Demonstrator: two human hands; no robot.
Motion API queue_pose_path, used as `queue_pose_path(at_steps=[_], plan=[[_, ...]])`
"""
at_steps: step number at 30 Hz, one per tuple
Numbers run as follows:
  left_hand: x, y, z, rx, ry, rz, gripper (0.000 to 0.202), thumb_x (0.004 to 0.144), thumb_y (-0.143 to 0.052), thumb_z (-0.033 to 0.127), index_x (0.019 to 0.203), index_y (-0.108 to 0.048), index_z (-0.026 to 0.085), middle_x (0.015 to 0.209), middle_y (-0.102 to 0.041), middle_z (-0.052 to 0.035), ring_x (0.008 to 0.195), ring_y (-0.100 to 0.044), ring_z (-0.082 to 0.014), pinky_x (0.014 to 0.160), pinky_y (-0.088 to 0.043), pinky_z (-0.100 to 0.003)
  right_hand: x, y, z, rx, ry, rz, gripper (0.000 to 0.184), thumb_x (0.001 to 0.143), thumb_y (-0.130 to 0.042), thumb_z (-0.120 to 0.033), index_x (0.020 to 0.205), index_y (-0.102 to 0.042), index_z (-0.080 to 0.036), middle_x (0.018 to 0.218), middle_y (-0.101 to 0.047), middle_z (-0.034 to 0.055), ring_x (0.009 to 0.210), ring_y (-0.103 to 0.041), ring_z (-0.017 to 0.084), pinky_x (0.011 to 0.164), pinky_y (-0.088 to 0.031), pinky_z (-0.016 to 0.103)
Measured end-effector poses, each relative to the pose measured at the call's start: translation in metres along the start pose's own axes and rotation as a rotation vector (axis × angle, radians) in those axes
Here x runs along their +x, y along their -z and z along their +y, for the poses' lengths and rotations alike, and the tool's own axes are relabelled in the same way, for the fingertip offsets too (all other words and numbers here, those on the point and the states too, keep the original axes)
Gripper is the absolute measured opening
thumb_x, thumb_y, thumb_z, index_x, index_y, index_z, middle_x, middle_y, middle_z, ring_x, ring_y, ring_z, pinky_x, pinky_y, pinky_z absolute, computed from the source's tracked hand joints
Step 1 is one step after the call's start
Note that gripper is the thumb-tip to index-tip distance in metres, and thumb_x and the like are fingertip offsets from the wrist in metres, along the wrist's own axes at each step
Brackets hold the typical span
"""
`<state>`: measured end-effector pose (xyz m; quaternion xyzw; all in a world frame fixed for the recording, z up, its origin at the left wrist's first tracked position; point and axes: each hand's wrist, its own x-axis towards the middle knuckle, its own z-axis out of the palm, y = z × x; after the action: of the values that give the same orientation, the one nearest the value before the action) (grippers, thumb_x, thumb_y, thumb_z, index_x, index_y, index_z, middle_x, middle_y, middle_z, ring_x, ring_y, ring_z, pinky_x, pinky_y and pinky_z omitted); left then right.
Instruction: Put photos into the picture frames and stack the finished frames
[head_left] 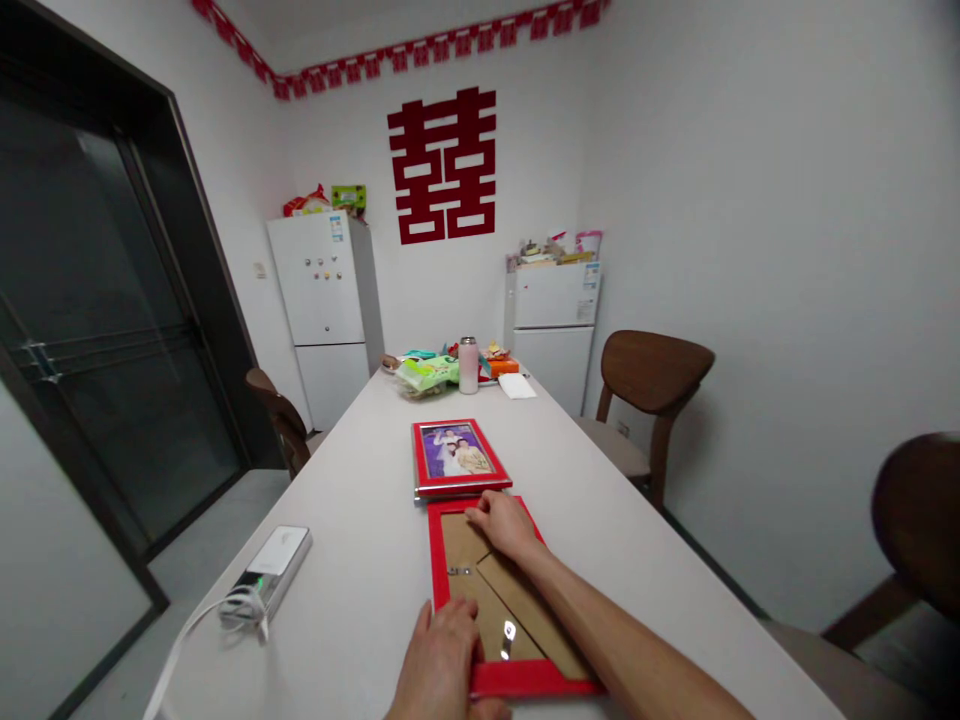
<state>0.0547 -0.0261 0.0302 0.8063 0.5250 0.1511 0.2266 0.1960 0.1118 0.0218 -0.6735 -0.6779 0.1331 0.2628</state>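
A red picture frame (pixel 517 680) lies face down on the table, its brown backing board (pixel 484 610) facing up with small metal hangers on it. My left hand (pixel 442 655) is closed around the frame's near left corner, the thumb low at the near edge. Across the board reaches my right arm. At the far end of the frame, my right hand (pixel 504 520) is closed, fingertips bent down against the board near the red border; what they pinch, if anything, is hidden. Just beyond lies a second red picture frame (pixel 459 458), photo side up, apparently stacked on another frame.
A white power bank (pixel 277 560) with a cable lies at the left. Farther back stand a pink bottle (pixel 468 366), green snack bags (pixel 427 374) and a white tissue (pixel 517 386). Wooden chairs (pixel 656 372) flank the white table (pixel 352 560).
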Motion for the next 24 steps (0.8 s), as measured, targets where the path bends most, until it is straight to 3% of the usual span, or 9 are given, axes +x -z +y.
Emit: queue_pose_path(at_steps=[4,7,10,14,16,19,22,24], plan=[[0.011,-0.013,0.019,0.044,-0.084,-0.027,0.059,0.05,-0.069,0.033,0.103,-0.053,0.011,0.13,-0.034,-0.0154,0.121,-0.027,-0.0286,0.101,-0.013,-0.047,-0.012,0.021,0.028,0.13,0.039,0.018,0.024,0.072,-0.044,-0.033,0.079,-0.061,-0.018,0.084,-0.065,0.0053,0.077,-0.057,0.016,0.069,-0.039,0.024],[0.018,-0.025,0.03,0.046,-0.135,-0.052,0.047,0.06,-0.062,0.026,0.103,-0.053,0.01,0.129,-0.037,-0.016,0.121,-0.027,-0.027,0.101,-0.016,-0.046,-0.029,0.038,0.057,0.206,-0.021,0.012,0.031,0.071,-0.044,-0.032,0.088,-0.061,-0.014,0.087,-0.065,0.009,0.078,-0.058,0.019,0.071,-0.041,0.028],[0.02,-0.024,0.036,0.02,-0.173,-0.036,0.04,0.062,-0.057,0.017,0.101,-0.052,0.008,0.127,-0.039,-0.0172,0.12,-0.03,-0.0268,0.101,-0.019,-0.046,-0.052,0.051,0.075,0.341,-0.065,-0.04,0.036,0.073,-0.04,-0.037,0.09,-0.061,-0.012,0.081,-0.066,0.0083,0.075,-0.06,0.019,0.068,-0.043,0.029],[0.017,-0.004,0.052,-0.197,-0.274,0.103,0.024,0.064,-0.055,0.017,0.088,-0.053,0.014,0.124,-0.043,-0.0168,0.116,-0.036,-0.0287,0.096,-0.028,-0.047,-0.085,0.059,0.062,1.035,-0.196,-0.216,0.044,0.074,-0.038,-0.047,0.094,-0.059,-0.013,0.083,-0.066,0.0081,0.076,-0.06,0.02,0.067,-0.045,0.031],[0.018,0.004,0.065,-0.452,-0.311,0.243,0.013,0.07,-0.052,0.023,0.082,-0.051,0.017,0.123,-0.044,-0.0147,0.115,-0.038,-0.0271,0.094,-0.031,-0.044,-0.098,0.057,0.043,1.333,-0.258,-0.27,0.041,0.071,-0.046,-0.045,0.096,-0.057,-0.015,0.086,-0.065,0.0077,0.079,-0.06,0.02,0.069,-0.045,0.03],[0.022,0.005,0.087,-0.922,-0.286,0.44,0.013,0.077,-0.045,0.032,0.081,-0.047,0.019,0.125,-0.041,-0.0123,0.113,-0.039,-0.0247,0.091,-0.034,-0.039,-0.11,0.049,0.016,1.575,-0.33,-0.31,0.035,0.072,-0.048,-0.042,0.094,-0.056,-0.016,0.086,-0.065,0.0063,0.081,-0.06,0.018,0.073,-0.044,0.029],[0.03,0.004,0.101,-1.179,-0.232,0.472,0.018,0.077,-0.047,0.035,0.085,-0.047,0.018,0.118,-0.047,-0.0114,0.106,-0.046,-0.0225,0.088,-0.037,-0.034,-0.108,0.047,0.01,1.693,-0.312,-0.143,0.032,0.073,-0.049,-0.04,0.095,-0.054,-0.017,0.086,-0.065,0.0049,0.08,-0.06,0.017,0.073,-0.045,0.029],[0.039,0.007,0.102,-1.251,-0.202,0.463,0.023,0.074,-0.052,0.033,0.09,-0.046,0.018,0.108,-0.054,-0.0098,0.098,-0.052,-0.0205,0.085,-0.04,-0.032,-0.1,0.054,0.024,1.669,-0.293,0.02,0.039,0.071,-0.053,-0.036,0.106,-0.047,-0.02,0.091,-0.065,0.003,0.08,-0.06,0.018,0.071,-0.047,0.029]])
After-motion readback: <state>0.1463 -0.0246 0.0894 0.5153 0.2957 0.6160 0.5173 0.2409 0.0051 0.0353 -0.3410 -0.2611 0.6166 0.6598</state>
